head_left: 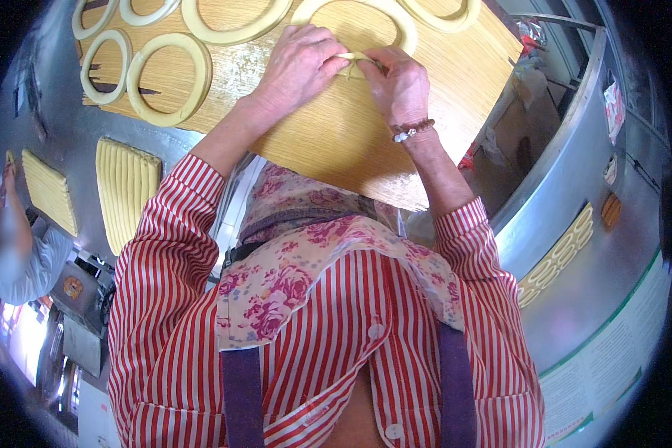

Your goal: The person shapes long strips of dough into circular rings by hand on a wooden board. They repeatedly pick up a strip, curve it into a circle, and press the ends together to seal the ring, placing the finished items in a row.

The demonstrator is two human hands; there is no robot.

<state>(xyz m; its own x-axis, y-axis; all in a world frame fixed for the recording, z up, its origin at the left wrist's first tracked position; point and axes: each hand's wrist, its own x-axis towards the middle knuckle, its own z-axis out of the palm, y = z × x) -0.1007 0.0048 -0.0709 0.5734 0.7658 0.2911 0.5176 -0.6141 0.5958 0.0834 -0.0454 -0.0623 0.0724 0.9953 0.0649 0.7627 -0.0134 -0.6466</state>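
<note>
Both of my hands are at a pale yellow dough ring (408,36) near the far edge of a wooden board (306,153). My left hand (299,69) pinches the dough at the ring's near side with thumb and fingers. From the other side my right hand (398,81), with a beaded bracelet at the wrist, pinches the same spot. A short bit of dough shows between the fingertips. Whether the ends there are joined I cannot tell. The ring lies on the board, partly hidden by my fingers.
Several other dough rings lie on the board, one (164,119) at the left and one (440,26) at the far right. Ridged dough slabs (127,196) rest on the metal table at left. Another person's sleeve (26,261) shows beyond. Looped dough pieces (556,261) lie far right.
</note>
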